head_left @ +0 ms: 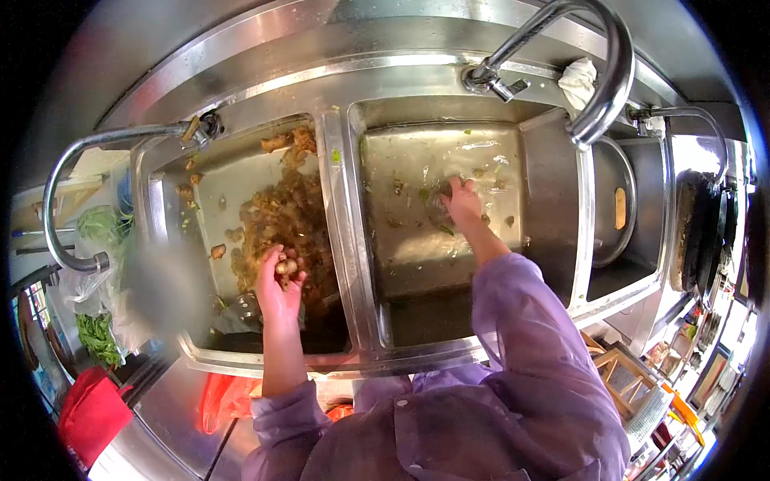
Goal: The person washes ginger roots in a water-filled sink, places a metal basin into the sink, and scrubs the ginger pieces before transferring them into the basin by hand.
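My left hand (281, 295) is above the left sink basin, palm up with the fingers curled around a few rounded brown pieces (285, 268). They look like mushrooms or ginger knobs; I cannot tell which. Below and beyond it, a heap of wet brown pieces (281, 212) lies in the left basin (200, 248). My right hand (463, 204) reaches down into the middle basin (409, 272), which has shallow water with green and brown scraps. Its fingertips are at the water, beside a faint round shape, and whether they grip anything is unclear.
Curved faucets stand over the left basin (68, 152) and at the upper right (618, 64). A white cloth (577, 82) lies behind the basins. Bagged greens (98, 338) and a red bag (92, 417) are at left. A wooden stool (626, 377) stands at right. A grey blur partly covers the left side.
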The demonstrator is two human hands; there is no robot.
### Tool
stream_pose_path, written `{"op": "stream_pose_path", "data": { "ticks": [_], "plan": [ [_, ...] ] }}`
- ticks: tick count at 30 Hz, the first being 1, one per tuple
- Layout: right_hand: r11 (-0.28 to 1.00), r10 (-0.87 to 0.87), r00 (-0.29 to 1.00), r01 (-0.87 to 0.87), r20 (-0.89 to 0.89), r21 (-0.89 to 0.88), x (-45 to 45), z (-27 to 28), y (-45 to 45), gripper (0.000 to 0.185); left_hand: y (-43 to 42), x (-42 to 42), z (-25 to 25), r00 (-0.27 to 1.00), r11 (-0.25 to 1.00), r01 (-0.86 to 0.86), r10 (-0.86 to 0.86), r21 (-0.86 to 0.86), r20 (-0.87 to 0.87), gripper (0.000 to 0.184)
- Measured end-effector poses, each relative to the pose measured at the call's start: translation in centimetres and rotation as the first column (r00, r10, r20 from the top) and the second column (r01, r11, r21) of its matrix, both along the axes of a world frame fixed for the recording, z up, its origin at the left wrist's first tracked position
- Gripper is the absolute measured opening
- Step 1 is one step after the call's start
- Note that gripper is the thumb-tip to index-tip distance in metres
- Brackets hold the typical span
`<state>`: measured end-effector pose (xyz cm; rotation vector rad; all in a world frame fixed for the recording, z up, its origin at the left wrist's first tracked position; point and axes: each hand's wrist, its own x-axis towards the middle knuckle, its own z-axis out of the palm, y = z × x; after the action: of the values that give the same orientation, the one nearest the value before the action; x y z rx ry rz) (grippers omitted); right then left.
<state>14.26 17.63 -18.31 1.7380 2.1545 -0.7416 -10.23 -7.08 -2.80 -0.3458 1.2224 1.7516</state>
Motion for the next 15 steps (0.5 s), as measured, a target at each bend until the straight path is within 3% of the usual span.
{"op": "stream_pose_path", "data": {
  "ticks": [2, 3, 4, 5, 6, 7, 9, 10, 11, 12, 14, 15],
  "plan": [
    [0.998, 0.07, 0.997, -0.07, -0.017, 0.003, 0.2, 0.2, 0.6, 0.046, -0.6, -1.0, -1.7, 0.968, 0.877, -0.143, 0.027, -0.46, -0.249, 0.018],
    [0.997, 0.076, 0.997, -0.076, -0.015, 0.007, 0.1, -0.1, 0.4, 0.046, -0.9, -1.6, -2.2, 0.962, 0.887, -0.062, -0.069, -0.458, -0.264, 0.029],
    [0.973, 0.218, 0.976, -0.218, 0.011, 0.07, 0.1, -0.5, -0.2, 0.046, -1.2, -1.6, -2.8, 0.963, 0.886, -0.066, -0.064, -0.458, -0.262, 0.029],
    [0.927, 0.351, 0.935, -0.354, 0.044, 0.126, 0.1, -0.9, -0.8, 0.047, -1.5, -1.6, -3.5, 0.772, 0.776, -0.077, -0.351, -0.626, -0.53, 0.035],
    [0.926, 0.354, 0.934, -0.357, 0.043, 0.122, -0.3, -0.6, -1.2, 0.047, -1.5, -1.5, -3.6, 0.449, 0.641, -0.168, -0.627, -0.749, -0.636, 0.041],
    [0.943, 0.317, 0.947, -0.321, 0.052, 0.089, -1.0, 0.2, -1.8, 0.046, -0.6, -0.4, -1.8, 0.244, 0.66, -0.224, -0.674, -0.717, -0.697, 0.046],
    [0.958, 0.279, 0.958, -0.283, 0.063, 0.048, -2.0, 1.3, -2.7, 0.046, 1.8, 2.2, 2.2, 0.087, 0.745, -0.242, -0.622, -0.622, -0.778, 0.038],
    [0.918, 0.336, 0.939, -0.344, 0.073, 0.197, -2.5, 1.5, -3.0, 0.046, 2.6, 3.4, 3.6, -0.006, 0.782, -0.201, -0.603, -0.59, -0.798, 0.034],
    [0.853, 0.388, 0.917, -0.395, 0.091, 0.341, -3.0, 1.7, -3.4, 0.046, 3.4, 4.7, 4.2, -0.006, 0.821, -0.094, -0.566, -0.563, -0.824, 0.028],
    [0.856, 0.387, 0.918, -0.393, 0.089, 0.336, -3.9, 1.9, -4.1, 0.046, 4.2, 6.3, 4.4, -0.002, 0.848, 0.016, -0.529, -0.529, -0.849, 0.021],
    [0.892, 0.45, 0.856, -0.416, -0.257, 0.175, -6.0, 2.1, -5.2, 0.039, 5.5, 10.0, 3.3, 0.091, 0.723, 0.261, -0.678, -0.639, -0.73, 0.01],
    [0.895, 0.444, 0.858, -0.409, -0.259, 0.177, -6.6, 0.7, -5.6, 0.039, 6.3, 11.3, 2.8, -0.141, 0.64, 0.242, -0.721, -0.729, -0.679, 0.011]
  ]
}}
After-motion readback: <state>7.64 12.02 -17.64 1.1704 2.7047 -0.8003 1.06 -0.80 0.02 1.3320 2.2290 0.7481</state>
